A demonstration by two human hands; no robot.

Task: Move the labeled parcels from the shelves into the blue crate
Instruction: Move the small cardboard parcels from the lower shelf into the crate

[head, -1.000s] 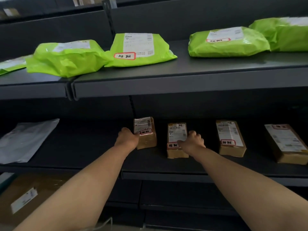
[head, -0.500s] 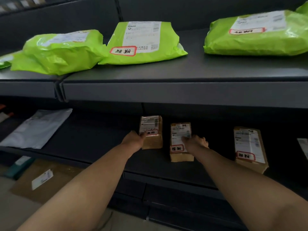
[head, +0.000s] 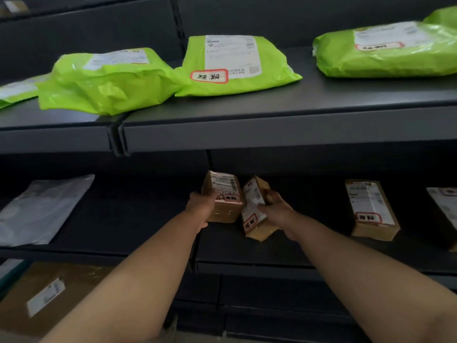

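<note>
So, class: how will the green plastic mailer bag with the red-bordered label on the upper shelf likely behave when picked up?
The green plastic mailer bag looks wrinkled and puffy, so it will probably flop and sag rather than stay stiff. Its glossy film may feel slippery. Lying flat on the dark upper shelf, it seems unlikely to roll.

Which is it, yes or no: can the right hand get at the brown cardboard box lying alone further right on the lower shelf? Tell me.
Probably not yet: the right hand is full, closed on a tilted brown cardboard box. The lone brown cardboard box lies unobstructed on the dark lower shelf.
</note>
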